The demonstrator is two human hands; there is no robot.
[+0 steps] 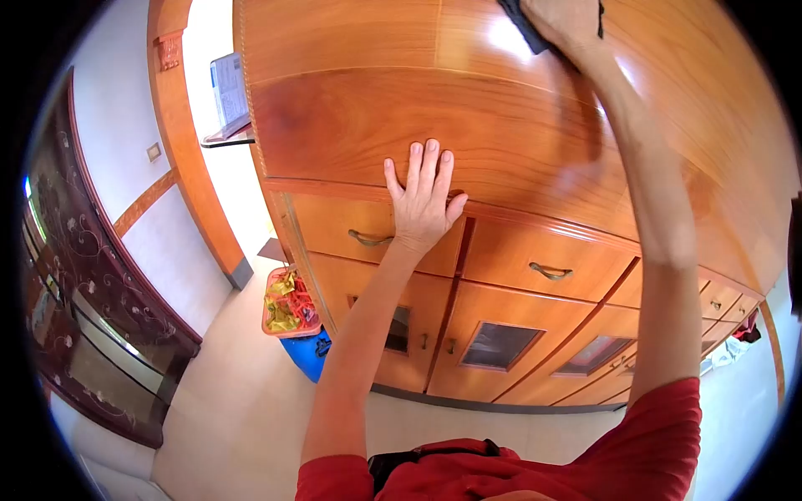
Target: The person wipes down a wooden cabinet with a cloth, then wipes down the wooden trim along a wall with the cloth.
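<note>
The dark cloth (525,28) lies against the wooden panel (351,117), right under the right hand (570,21) — fingers cropped, so I cannot tell its grip — and well apart, farther out and rightward, from the left hand (424,196), spread flat and empty.

- The left hand (423,209), fingers spread, lies flat on polished wood (342,117) just above the drawer fronts.
- The right hand (572,23), cut off by the top edge, is on a dark cloth (525,29); its fingers are out of sight.
- Below: drawers (510,255) with curved handles (550,271), and doors (464,321) with small panes (499,346).
- Left of the cabinet, a basket (267,327) of yellow and red things, beside something blue (302,357).
- Far left, a dark patterned panel (104,292).
</note>
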